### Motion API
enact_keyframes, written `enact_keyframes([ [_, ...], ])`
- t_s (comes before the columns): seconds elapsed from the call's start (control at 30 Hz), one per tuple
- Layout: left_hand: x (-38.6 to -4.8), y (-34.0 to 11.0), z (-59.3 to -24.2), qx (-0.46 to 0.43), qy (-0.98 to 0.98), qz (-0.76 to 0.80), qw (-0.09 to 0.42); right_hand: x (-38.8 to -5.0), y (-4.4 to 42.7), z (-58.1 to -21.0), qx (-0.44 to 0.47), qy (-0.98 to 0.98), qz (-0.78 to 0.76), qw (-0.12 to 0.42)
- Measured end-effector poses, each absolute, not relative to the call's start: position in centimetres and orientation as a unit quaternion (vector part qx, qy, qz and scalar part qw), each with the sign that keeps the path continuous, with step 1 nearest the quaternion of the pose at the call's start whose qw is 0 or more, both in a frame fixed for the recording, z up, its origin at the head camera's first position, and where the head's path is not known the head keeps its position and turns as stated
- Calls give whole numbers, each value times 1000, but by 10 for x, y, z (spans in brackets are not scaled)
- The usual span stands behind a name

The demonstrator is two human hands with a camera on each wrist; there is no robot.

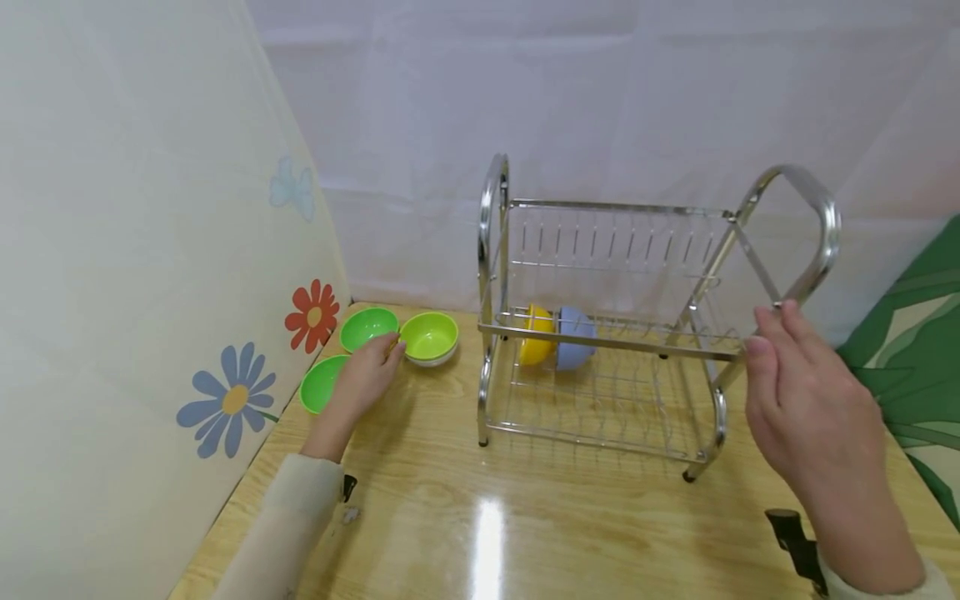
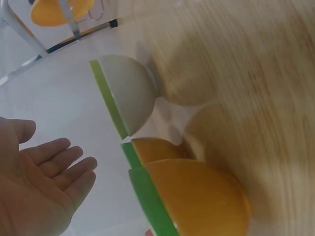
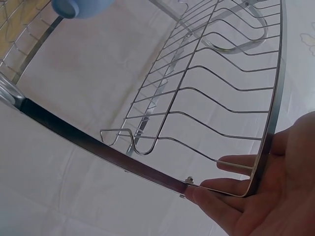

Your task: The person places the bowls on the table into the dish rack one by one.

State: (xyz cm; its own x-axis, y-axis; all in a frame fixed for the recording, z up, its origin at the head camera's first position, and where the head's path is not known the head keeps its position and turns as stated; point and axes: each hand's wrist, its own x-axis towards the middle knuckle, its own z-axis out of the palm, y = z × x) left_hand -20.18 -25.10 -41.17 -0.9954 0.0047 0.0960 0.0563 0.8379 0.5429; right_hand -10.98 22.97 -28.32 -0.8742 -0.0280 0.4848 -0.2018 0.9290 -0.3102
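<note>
Though poised low with the left hand (image 1: 364, 377), holds nothing there: loosely extended in the fingers, slightly bent, with the thumb set apart. Just off those fingertips, to their right, has the lime bowl (image 1: 429, 335), upright and pale outside, with a gap between fingers and rim in the left wrist view. Past the knuckles, shows the farther green bowl (image 1: 369, 325); left of the hand and partly hidden by it, the nearer green bowl (image 1: 318, 385), both orange outside. With the right hand (image 1: 821, 408), grips the dish rack (image 1: 645, 345) at its upper tier's near right corner, with fingers curled round the rail. Leftward from those fingers and lower, within the rack, shows the yellow bowl (image 1: 537, 340) and the blue bowl (image 1: 576, 354) side by side, tipped on edge. Beneath both hands, has the wooden table (image 1: 600, 533).
</note>
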Motion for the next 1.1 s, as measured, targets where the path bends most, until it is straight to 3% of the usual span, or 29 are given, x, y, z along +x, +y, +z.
enact_keyframes([
  [0.6,-226,-240,-426,38,-967,-250,42,-109,232,-287,69,-949,178,250],
  [0.9,-235,-240,-433,76,-969,-237,-8,-110,230,-286,77,-943,172,273],
  [1.1,-239,-239,-435,83,-972,-218,-15,-110,229,-288,85,-935,171,299],
])
